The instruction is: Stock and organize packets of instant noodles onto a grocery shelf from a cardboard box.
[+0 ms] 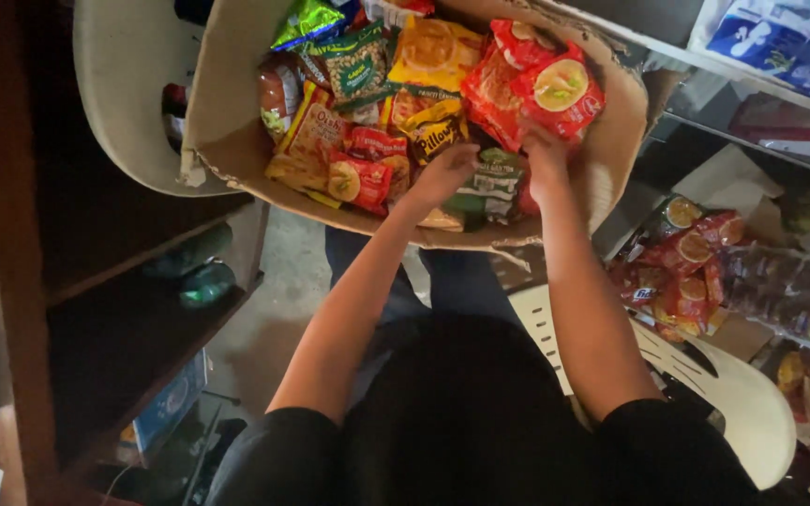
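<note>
A torn cardboard box [227, 131] rests on my lap, full of several snack packets in red, yellow and green. My left hand [442, 173] reaches into the middle of the box, its fingers down among a yellow packet [435, 139] and a dark green one [494, 183]. My right hand [544, 155] is further right and grips the lower edge of a red packet with a round yellow picture [560, 92], lifted above the pile.
I sit on a white plastic chair [752, 403]. Another white chair [124, 84] stands behind the box. A dark wooden shelf [124, 281] with green bottles is at left. More red snack packets [686, 267] lie in clear wrapping at right.
</note>
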